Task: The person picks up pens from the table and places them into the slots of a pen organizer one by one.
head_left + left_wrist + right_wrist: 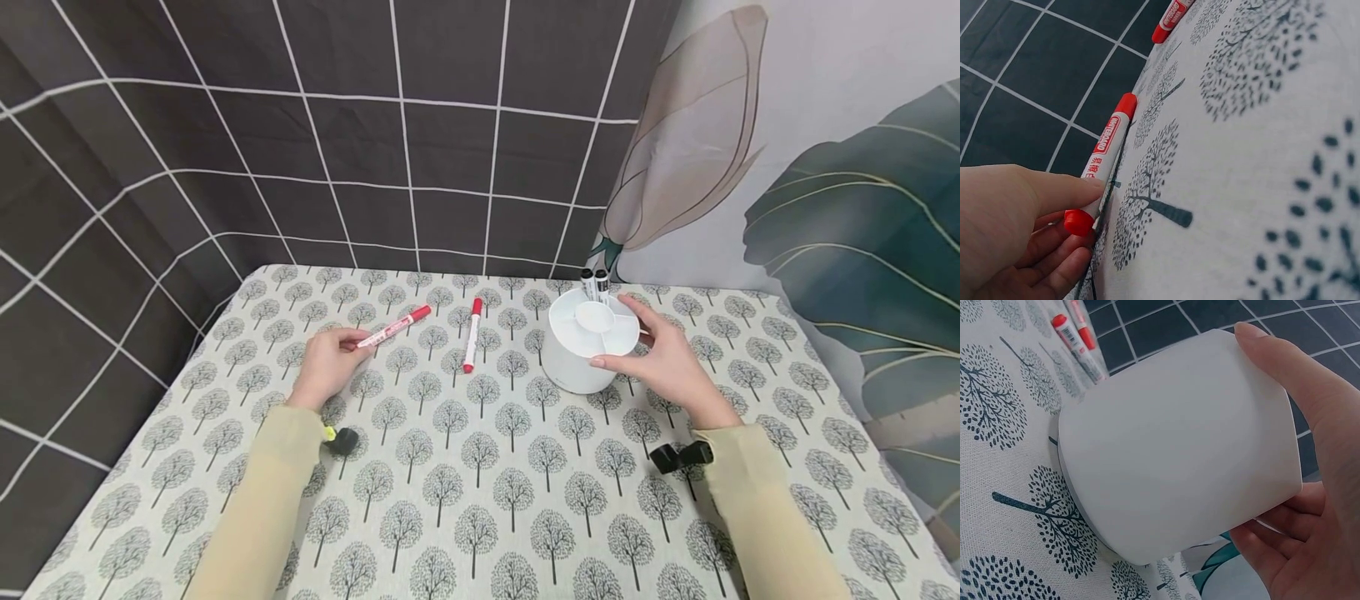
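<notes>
My left hand (327, 365) pinches a red-capped whiteboard marker (399, 324) near its end, between thumb and fingers. In the left wrist view that marker (1107, 141) slants close over the cloth, its red ends showing. To its right, a second red-and-white marker (472, 337) lies on the cloth. My right hand (666, 360) grips the side of a round white pen holder (576, 365), thumb at the front of the rim and fingers behind. Two black-and-white markers (602, 286) stand in its back compartment. The holder's plain wall (1179, 450) fills most of the right wrist view.
A white tablecloth (480, 492) printed with grey trees covers the table. Behind it hangs a dark curtain (450, 150) with a white grid, and a leaf-patterned curtain (840, 208) hangs at the right. Small black devices (682, 456) are strapped at both wrists.
</notes>
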A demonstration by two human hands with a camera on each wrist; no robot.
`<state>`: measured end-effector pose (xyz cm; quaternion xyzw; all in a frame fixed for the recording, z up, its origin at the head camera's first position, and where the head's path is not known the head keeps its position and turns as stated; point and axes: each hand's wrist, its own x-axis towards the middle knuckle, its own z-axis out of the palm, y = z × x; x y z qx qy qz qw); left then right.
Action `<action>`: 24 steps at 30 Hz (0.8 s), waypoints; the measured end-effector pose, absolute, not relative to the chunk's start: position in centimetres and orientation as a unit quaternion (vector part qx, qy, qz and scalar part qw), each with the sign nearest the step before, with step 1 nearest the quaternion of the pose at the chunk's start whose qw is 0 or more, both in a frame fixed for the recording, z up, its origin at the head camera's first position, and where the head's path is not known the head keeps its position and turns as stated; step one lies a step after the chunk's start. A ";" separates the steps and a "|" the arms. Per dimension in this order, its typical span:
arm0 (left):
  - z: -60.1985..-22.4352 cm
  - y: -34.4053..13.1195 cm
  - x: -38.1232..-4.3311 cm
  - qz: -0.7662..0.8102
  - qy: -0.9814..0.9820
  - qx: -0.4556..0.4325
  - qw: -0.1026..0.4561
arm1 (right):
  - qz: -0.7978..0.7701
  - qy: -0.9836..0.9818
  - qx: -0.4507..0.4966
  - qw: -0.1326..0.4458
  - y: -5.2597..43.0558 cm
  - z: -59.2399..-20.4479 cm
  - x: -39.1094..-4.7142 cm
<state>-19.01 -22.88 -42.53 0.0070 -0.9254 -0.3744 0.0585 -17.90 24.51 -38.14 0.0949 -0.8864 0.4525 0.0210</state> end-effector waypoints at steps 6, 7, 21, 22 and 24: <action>-42.5 -22.9 -18.9 -0.379 -0.923 0.011 0.070 | 0.454 -0.885 0.098 0.024 24.5 -38.2 -17.8; -42.5 -22.9 -18.9 -0.379 -0.922 0.012 0.075 | 0.454 -0.885 0.098 0.024 24.5 -38.2 -17.8; -40.9 -21.2 -18.7 -0.429 -0.897 0.006 0.105 | 0.452 -0.886 0.098 0.022 24.4 -38.1 -17.8; -40.8 -20.9 -18.7 -0.434 -0.894 0.004 0.110 | 0.452 -0.887 0.096 0.022 24.4 -38.1 -17.8; -40.6 -20.4 -18.6 -0.441 -0.890 0.001 0.117 | 0.453 -0.886 0.095 0.022 24.5 -38.2 -17.8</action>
